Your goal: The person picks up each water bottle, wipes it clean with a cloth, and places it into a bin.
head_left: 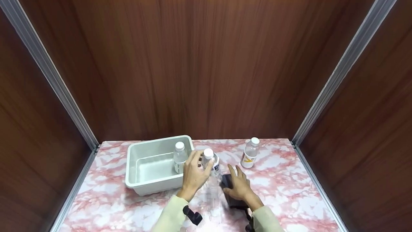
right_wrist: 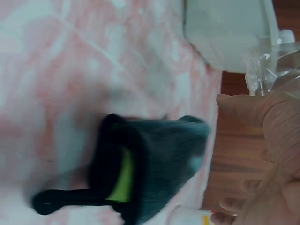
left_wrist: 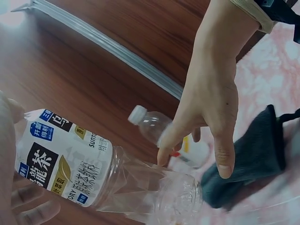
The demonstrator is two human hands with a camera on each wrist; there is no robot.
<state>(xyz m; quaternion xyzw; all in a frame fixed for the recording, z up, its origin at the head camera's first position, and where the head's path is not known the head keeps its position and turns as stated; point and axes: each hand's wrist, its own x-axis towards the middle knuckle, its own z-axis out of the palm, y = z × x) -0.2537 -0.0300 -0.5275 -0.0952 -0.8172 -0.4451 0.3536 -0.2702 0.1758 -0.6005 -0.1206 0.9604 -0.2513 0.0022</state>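
My left hand grips a clear plastic bottle near its white-capped upper end. In the left wrist view the bottle's white label carries dark Chinese characters, and its clear lower part looks dented. Fingers apart, my right hand hovers over a dark pouch and holds nothing. The right wrist view shows that this pouch has a strap and a yellow-green patch at its opening. The right thumb points towards the bottle's base; whether they touch I cannot tell.
Left of my hands stands a pale grey plastic box, with a white-capped bottle upright at its right end. Another white-capped bottle stands on the marbled table at back right. Wooden panels enclose the table.
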